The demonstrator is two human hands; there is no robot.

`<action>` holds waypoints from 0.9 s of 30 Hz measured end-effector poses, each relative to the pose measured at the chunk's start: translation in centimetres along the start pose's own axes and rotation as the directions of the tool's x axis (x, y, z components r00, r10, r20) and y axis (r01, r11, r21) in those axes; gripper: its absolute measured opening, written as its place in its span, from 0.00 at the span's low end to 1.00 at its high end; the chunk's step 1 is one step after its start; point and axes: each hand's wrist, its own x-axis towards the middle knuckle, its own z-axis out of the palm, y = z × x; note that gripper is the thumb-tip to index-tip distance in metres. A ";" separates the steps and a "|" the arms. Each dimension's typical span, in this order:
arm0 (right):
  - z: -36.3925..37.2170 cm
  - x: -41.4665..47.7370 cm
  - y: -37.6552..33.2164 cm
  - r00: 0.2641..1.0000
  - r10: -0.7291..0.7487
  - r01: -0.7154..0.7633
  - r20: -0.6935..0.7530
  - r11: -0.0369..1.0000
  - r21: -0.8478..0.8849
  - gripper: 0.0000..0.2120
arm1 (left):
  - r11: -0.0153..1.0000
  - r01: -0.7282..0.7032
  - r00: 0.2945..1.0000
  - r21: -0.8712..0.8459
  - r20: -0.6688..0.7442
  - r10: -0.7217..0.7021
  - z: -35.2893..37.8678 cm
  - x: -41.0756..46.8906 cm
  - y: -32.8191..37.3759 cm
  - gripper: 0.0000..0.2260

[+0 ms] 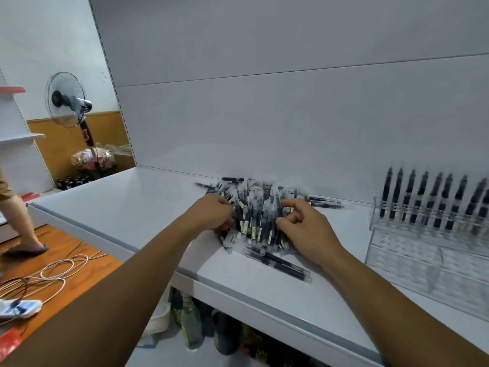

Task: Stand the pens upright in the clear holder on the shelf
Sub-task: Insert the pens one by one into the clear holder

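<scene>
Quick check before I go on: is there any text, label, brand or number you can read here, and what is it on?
No text here can be read.
Pile of pens: pale stickers on the barrels, print too blurred.
Fan pole: orange-and-black mark, too small.
Bottles under the shelf: labels too blurred.

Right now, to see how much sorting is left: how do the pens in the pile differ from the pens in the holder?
The pens in the pile lie flat and crisscrossed; the pens in the holder stand upright in a row. The pens in the pile sit between the left hand and right hand; the pens in the holder stand to the right, untouched. Both are slim and dark.
</scene>
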 end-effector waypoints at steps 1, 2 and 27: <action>0.0 0.1 0.1 1.000 -0.003 0.003 -0.001 1.000 0.001 0.18 | 0.998 0.036 0.999 -0.055 0.018 -0.035 0.0 0.1 0.2 0.06; 0.0 0.1 0.1 1.000 -0.004 0.004 -0.003 1.000 0.003 0.18 | 0.993 0.069 0.997 -0.096 0.035 -0.066 0.0 0.3 0.4 0.06; 0.1 0.5 0.6 0.999 0.012 -0.009 -0.038 0.996 0.094 0.19 | 0.991 -0.068 0.989 0.113 -0.122 0.081 1.7 2.8 2.4 0.07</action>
